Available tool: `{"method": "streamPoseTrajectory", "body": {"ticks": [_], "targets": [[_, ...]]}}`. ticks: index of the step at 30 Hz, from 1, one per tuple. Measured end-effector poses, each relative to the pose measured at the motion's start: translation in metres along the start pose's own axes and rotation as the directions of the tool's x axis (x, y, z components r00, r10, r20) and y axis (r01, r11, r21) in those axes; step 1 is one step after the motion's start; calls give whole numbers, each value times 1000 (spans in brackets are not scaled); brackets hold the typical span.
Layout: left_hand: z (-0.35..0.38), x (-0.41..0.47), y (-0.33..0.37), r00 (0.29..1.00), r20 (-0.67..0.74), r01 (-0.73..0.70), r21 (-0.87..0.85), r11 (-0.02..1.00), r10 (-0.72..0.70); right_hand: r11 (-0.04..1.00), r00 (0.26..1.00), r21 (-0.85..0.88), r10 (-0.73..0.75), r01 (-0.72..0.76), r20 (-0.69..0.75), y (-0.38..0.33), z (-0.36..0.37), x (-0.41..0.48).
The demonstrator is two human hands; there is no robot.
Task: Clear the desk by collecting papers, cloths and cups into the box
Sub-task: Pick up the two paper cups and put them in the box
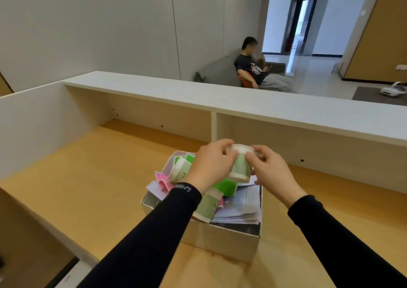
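Two hands hold one green paper cup (240, 165) just above the box (229, 241), which I take as the landmark. The left hand (211, 163) wraps its side and the right hand (269, 169) pinches the rim, probably to steady it and find a free place. Inside the box, two more cups lie tilted, one at the far left (181, 171) and one near the front (208, 206), beside the papers (241, 208) and green cloths (225, 187). The desk (88, 177) around the box looks bare, so this is probably the last item.
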State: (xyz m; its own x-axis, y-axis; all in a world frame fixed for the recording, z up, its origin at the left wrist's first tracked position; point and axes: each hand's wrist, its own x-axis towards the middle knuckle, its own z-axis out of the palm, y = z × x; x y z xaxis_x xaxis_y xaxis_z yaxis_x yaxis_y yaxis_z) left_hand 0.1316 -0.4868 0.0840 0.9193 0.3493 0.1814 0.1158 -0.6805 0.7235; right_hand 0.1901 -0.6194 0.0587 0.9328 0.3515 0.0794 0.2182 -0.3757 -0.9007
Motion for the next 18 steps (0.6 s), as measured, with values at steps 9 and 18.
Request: {"method": "streamPoseTrajectory", "body": {"ticks": [9, 18], "targets": [[38, -1, -12, 981, 191, -89, 374, 923, 18, 954, 965, -155, 246, -257, -90, 43, -2, -23], [-26, 1, -13, 990, -138, -20, 166, 986, 43, 944, 952, -124, 295, -304, -86, 49, -22, -18]]}}
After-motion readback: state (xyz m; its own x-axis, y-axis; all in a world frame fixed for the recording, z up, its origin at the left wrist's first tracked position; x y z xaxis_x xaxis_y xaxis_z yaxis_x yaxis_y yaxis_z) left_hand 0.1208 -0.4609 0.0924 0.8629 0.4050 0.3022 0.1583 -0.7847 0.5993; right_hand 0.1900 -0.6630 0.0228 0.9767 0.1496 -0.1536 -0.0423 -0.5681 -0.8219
